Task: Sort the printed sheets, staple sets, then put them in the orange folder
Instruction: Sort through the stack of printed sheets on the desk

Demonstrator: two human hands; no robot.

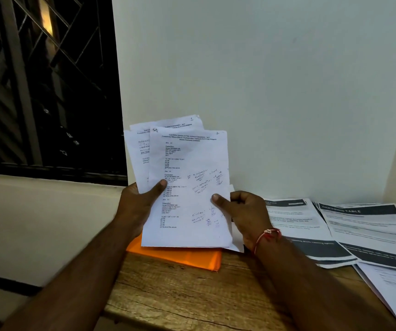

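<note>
A fan of sheets [187,173] is held upright above the desk [168,297], turned toward the head camera so that the print and the handwritten numbers at the top corners can be read. The left hand [139,206] is clamped on the fan's lower left edge, with the thumb pressed on the front and the other fingers hidden behind the paper. The back sheets are offset to the upper left, seemingly so that each header shows. The right hand [247,216] is closed on the front sheet's right edge, thumb on the face and fingers curled behind, a grip suited to sliding that sheet out or reordering it. The orange folder [182,258] lies flat on the desk directly under the fan and is partly covered by it, close by for the last step. Further piles [364,225] with dark header bands are spread overlapping on the desk to the right, apparently set apart as other sets. Sorting is judged to be the step in hand; stapling and filing are not yet done.
</note>
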